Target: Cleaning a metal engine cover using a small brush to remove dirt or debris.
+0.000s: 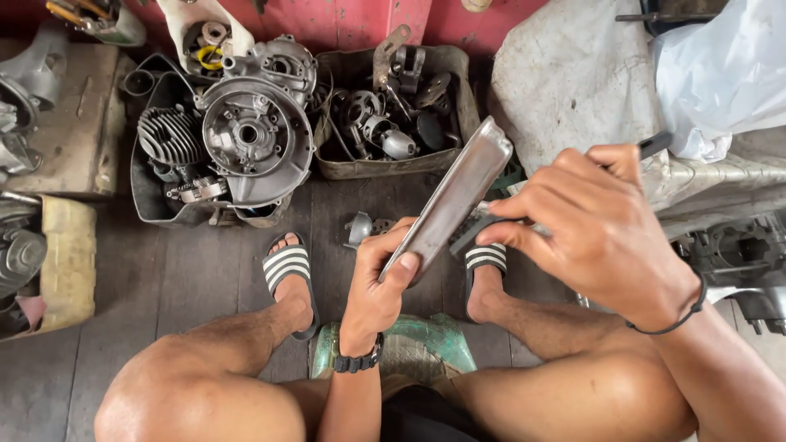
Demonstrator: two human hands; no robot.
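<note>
Head view looks down on a seated person's bare knees and two hands above a dark plank floor point(196, 270). The left hand point(378, 286) has its grip clenched on the lower end of a long, flat metal cover point(450, 200), thumb on its face and fingers behind; the cover slants up and to the right, held in the air above the feet. The right hand point(594, 225) has its grip closed on a dark brush point(483, 225), whose head touches the cover's right edge near the middle, while a dark handle end point(655, 145) sticks out past the knuckles. Both wrists wear dark bands. The feet wear striped sandals point(288, 266), and a small metal part point(360, 227) lies on the floor between them, just beyond the left hand. A green seat point(434, 344) shows between the thighs. Farther off, an engine case point(250, 131) with a finned cylinder point(168, 135) sits in a black tub, and beside it a grimy tray point(360, 168) holds loose parts. A white sack point(573, 74) lies at the upper right, well apart from the hands.
</note>
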